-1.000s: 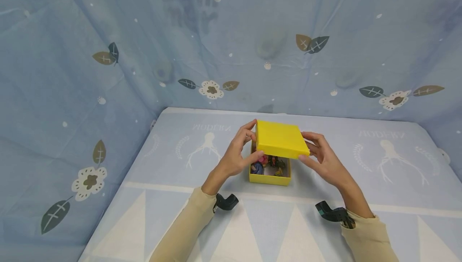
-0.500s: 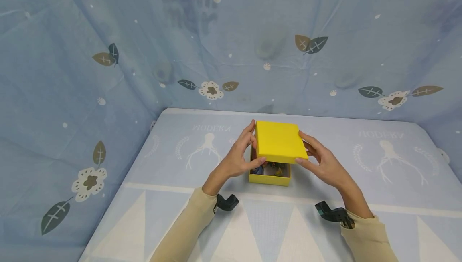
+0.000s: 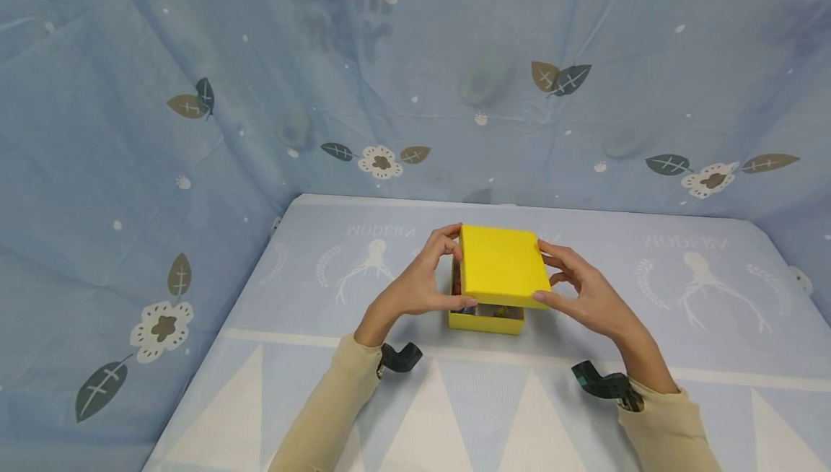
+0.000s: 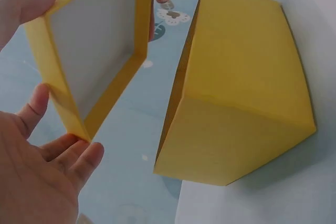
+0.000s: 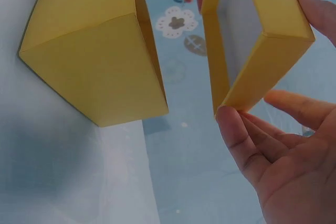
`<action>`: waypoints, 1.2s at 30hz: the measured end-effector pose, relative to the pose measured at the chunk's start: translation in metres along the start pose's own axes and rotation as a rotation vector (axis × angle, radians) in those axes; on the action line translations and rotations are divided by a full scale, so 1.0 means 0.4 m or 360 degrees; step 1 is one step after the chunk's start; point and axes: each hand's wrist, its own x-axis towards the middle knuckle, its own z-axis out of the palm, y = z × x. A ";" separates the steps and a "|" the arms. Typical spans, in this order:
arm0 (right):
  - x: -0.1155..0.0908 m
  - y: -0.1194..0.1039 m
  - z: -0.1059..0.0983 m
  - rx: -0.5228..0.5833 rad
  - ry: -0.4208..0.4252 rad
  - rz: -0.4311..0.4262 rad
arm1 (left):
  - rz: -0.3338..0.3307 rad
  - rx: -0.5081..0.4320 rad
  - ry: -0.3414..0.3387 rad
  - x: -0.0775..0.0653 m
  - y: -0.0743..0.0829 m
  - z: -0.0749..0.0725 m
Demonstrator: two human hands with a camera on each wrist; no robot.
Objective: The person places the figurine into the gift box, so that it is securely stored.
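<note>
A yellow box lid (image 3: 503, 263) is held above a yellow box (image 3: 485, 323) on the table. My left hand (image 3: 422, 281) grips the lid's left side, thumb at the front corner and fingers along the edge. On the other side my right hand (image 3: 587, 291) holds it the same way. Both wrist views show a gap between the lid (image 4: 94, 40) and the box (image 5: 100, 66), and the lid's pale inside faces the box. Through the front gap I glimpse small colourful items (image 3: 501, 311); the lid hides most of them.
The table (image 3: 311, 378) wears a pale blue and white cloth with triangles and antler prints. Behind it and at the left hangs a blue patterned curtain (image 3: 415, 60). A black wrist mount (image 3: 401, 357) sticks out from the left sleeve, and another (image 3: 604, 383) from the right.
Both hands have brought the lid down and slightly toward me, so it covers more of the box. The colourful items inside show less than before. The box has stayed in place.
</note>
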 end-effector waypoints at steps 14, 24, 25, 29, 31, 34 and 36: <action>0.006 0.007 0.010 -0.0042 0.0042 -0.0039 | -0.0031 0.0041 -0.0190 -0.002 -0.014 -0.003; 0.003 0.012 0.018 -0.0214 -0.0147 0.0155 | -0.0256 0.0097 -0.0337 -0.006 -0.021 -0.001; 0.003 0.012 0.018 -0.0227 -0.0167 0.0153 | -0.0272 0.0116 -0.0354 -0.006 -0.022 -0.001; 0.002 0.009 0.018 -0.0311 -0.0231 0.0142 | -0.0294 0.0180 -0.0414 -0.006 -0.024 0.000; 0.000 0.008 0.017 -0.0351 -0.0274 0.0120 | -0.0289 0.0196 -0.0445 -0.008 -0.025 0.000; -0.002 0.006 0.019 -0.0388 -0.0329 0.0093 | -0.0299 0.0220 -0.0486 -0.011 -0.022 -0.001; -0.003 0.003 0.020 -0.0403 -0.0345 0.0071 | -0.0321 0.0234 -0.0508 -0.012 -0.021 0.000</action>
